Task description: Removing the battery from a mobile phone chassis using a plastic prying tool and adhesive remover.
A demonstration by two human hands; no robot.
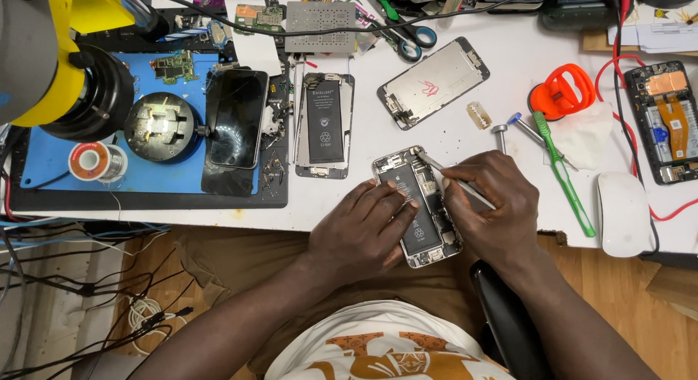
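Observation:
An opened phone (pixel 416 205) with its black battery exposed lies at the front edge of the white table (pixel 509 75). My left hand (pixel 360 231) presses on its left side and holds it steady. My right hand (pixel 491 202) grips metal tweezers (pixel 436 166), whose tip touches the phone's upper right corner.
A second opened phone body (pixel 324 126) and a black phone (pixel 236 118) lie to the left beside a blue mat (pixel 51 169) with a solder spool (pixel 90 160). A detached screen panel (pixel 432 82), orange suction cup (pixel 561 91), green screwdriver (pixel 563 173), white mouse (pixel 622 213) and another open phone (pixel 665 122) lie right.

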